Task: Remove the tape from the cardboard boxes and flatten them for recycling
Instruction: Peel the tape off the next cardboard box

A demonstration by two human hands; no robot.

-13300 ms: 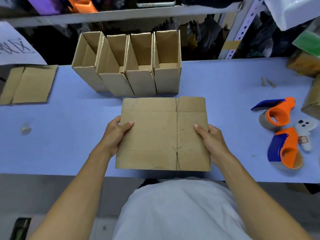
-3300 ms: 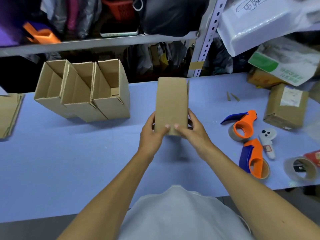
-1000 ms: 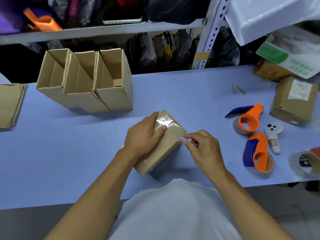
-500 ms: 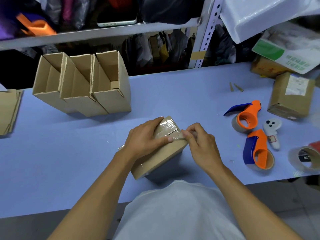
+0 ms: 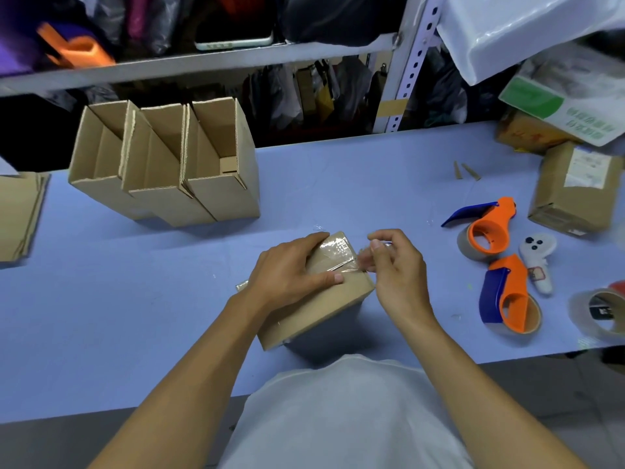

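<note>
A small cardboard box [image 5: 324,302] lies on its side on the blue table [image 5: 135,299], its taped end facing away from me. My left hand [image 5: 291,272] grips the box from above, thumb across the seam. Clear tape [image 5: 338,255] covers that end, and a strip of it stretches off the right corner. My right hand [image 5: 395,262] pinches the loose tape strip just right of the box, lifted a little off the cardboard.
Three open-topped cardboard boxes [image 5: 169,170] stand in a row at back left. Flattened cardboard [image 5: 17,214] is stacked at the far left. Two orange tape dispensers [image 5: 487,231] [image 5: 507,299], a white controller [image 5: 537,255], a tape roll [image 5: 602,313] and a sealed box [image 5: 575,191] lie at right.
My right hand has drawn the tape strip up and to the right, away from the box corner. My left hand keeps holding the box in the same spot.
</note>
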